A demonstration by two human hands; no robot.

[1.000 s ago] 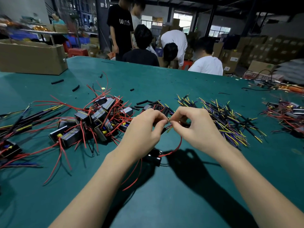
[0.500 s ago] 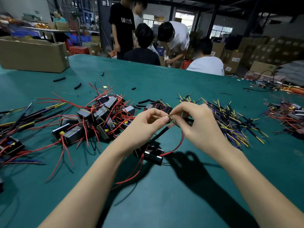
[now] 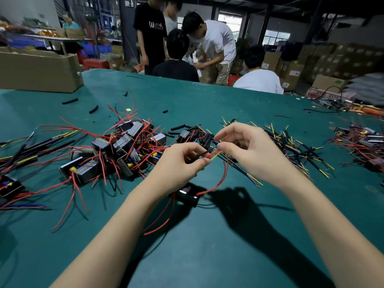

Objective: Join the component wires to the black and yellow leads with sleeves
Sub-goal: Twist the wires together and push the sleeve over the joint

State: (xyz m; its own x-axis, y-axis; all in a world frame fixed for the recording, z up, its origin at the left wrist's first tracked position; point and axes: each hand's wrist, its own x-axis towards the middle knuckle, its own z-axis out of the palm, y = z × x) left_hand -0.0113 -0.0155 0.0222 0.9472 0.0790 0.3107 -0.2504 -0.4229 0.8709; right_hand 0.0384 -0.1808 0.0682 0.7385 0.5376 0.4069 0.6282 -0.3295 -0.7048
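Wire ends meet between both hands, above the green table.
Left hand pinches red wire and black sleeve; right hand pinches the yellow lead, which slants up-right toward it.

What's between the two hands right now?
Head view: the left hand and right hand pinch a red wire meeting a yellow lead across the gap.
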